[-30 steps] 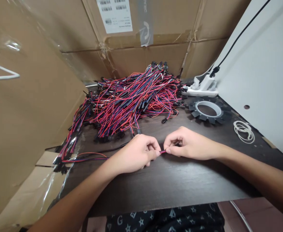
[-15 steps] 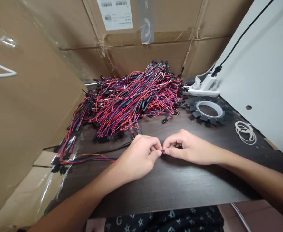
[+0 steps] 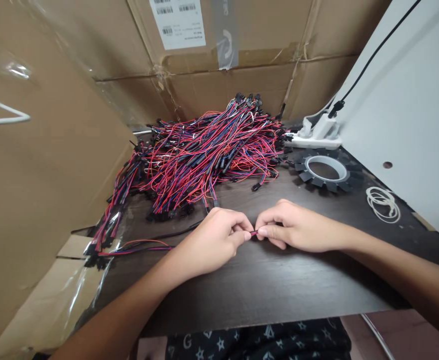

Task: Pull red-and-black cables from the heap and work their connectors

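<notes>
My left hand (image 3: 219,237) is pinched shut on a thin wire harness (image 3: 254,233) of red, blue and dark wires. Close on its right, my right hand (image 3: 292,227) pinches the same harness, and a short stretch of wire shows between the two sets of fingertips. From behind my left wrist, red, orange and blue wires (image 3: 144,248) run left across the dark tabletop (image 3: 264,285) to black connectors. Just beyond my hands lies a big heap of wire harnesses (image 3: 200,160) with black connectors and dark sleeves. My palms hide what else they may enclose.
Right of the heap lies a roll ringed with black tape pieces (image 3: 326,170). Behind it sits a white power strip (image 3: 313,140) with plugs. A coiled white cord (image 3: 383,204) is near the white side panel (image 3: 414,125). Cardboard (image 3: 54,150) walls the left and back.
My fingertips have drawn slightly apart, so a little more of the harness shows between them. My right hand's lower fingers have shifted. The camera view has moved a touch.
</notes>
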The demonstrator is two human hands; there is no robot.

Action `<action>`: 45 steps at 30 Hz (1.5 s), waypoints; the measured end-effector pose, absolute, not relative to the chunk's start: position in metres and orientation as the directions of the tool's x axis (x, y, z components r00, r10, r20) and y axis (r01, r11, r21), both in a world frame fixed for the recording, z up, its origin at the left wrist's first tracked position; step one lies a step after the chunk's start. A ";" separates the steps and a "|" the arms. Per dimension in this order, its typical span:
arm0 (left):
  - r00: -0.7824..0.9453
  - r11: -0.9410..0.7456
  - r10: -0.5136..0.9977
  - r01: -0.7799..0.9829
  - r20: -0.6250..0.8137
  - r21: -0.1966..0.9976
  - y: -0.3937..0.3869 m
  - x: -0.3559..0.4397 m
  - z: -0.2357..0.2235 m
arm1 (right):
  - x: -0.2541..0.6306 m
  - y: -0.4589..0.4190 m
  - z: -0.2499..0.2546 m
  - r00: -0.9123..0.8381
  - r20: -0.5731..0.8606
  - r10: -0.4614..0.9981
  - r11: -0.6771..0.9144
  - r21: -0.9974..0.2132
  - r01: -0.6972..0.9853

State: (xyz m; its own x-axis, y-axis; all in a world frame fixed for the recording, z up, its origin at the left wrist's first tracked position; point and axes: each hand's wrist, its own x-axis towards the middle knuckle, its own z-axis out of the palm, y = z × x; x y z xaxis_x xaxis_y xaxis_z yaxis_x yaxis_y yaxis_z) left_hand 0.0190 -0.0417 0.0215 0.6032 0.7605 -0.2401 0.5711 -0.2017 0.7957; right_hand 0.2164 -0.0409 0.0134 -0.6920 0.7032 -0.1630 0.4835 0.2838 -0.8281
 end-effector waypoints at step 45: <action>0.623 -0.297 0.769 0.545 -0.142 0.784 -0.049 0.018 0.013 | 0.213 -0.061 0.014 -0.635 -0.153 0.758 0.396 -0.665 0.633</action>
State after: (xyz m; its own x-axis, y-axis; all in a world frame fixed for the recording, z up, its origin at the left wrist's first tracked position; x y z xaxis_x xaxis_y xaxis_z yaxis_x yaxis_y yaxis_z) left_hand 0.0181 -0.0486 0.0133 0.6229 0.7693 -0.1420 0.5452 -0.2967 0.7841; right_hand 0.2127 -0.0613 0.0144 -0.6345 0.7576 -0.1531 0.6330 0.3958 -0.6653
